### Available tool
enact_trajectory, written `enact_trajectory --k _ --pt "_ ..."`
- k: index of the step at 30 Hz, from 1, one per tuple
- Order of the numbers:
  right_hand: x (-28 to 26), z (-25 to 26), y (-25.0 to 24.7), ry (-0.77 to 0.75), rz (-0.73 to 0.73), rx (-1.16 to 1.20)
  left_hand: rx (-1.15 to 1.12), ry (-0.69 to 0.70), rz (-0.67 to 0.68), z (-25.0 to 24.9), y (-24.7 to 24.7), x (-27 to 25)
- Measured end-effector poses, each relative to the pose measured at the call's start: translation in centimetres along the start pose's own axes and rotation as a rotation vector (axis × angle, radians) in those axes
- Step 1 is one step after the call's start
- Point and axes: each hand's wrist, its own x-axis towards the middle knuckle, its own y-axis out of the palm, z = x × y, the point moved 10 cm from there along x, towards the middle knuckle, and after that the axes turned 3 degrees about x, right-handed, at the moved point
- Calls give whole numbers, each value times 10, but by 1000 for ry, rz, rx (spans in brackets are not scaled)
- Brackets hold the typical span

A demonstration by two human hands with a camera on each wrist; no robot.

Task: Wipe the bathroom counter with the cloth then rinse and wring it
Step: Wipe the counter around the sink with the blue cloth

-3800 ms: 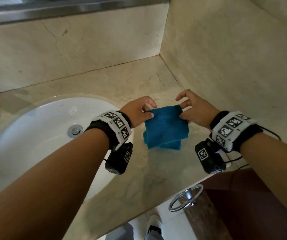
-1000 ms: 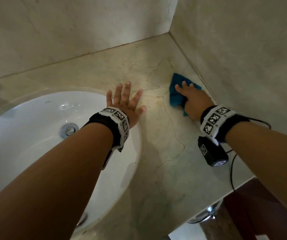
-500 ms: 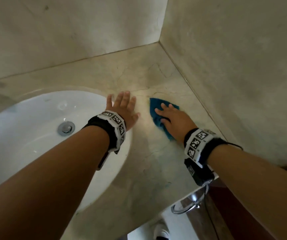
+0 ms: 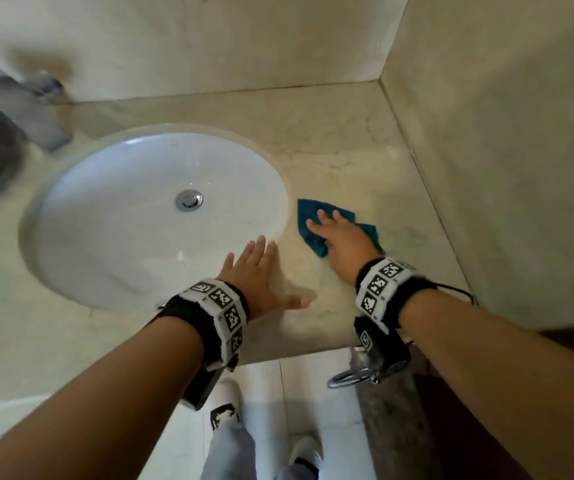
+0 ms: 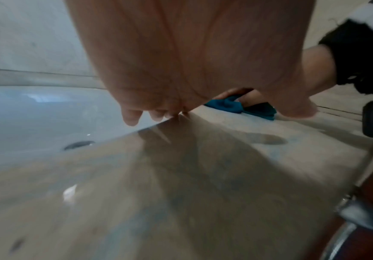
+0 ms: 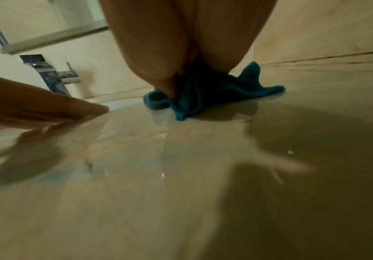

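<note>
A blue cloth (image 4: 308,216) lies crumpled on the beige marble counter (image 4: 347,161), just right of the white sink (image 4: 112,244). My right hand (image 4: 339,233) presses flat on the cloth with straight fingers; the right wrist view shows the cloth (image 6: 214,88) bunched under the palm. My left hand (image 4: 257,271) rests flat on the counter at the sink's rim, fingers spread and holding nothing. In the left wrist view its fingertips (image 5: 132,116) reach over the basin edge, with the cloth (image 5: 236,105) beyond.
A chrome wall faucet (image 4: 25,105) sticks out at the back left; it also shows in the right wrist view as the faucet (image 6: 49,73). Marble walls close the back and right side. A metal ring (image 4: 351,377) hangs below the counter's front edge. The drain (image 4: 188,199) sits mid-basin.
My right hand has slid the cloth from the right wall back toward the sink and nearer the front edge. The left hand stays flat by the rim. The view has swung left.
</note>
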Motion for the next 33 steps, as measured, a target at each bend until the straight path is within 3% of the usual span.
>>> enact_trajectory --k 5,9,13,23,26,33 --pt "-6 -2 1 -55 35 14 -25 -45 -17 4 27 -22" --pt "-2 -32 -16 95 -50 38 56 -46 -86 4 31 -23" --pt "-4 -27 -16 143 -75 -21 63 -46 -94 4 34 -21" --pt "-35 40 21 -109 -45 92 90 -64 -85 5 35 -18" --pt "-42 22 12 -98 -123 181 114 -63 -85 6 35 -18" --pt "-27 -71 -37 198 -131 59 123 -57 -79 5 37 -19"
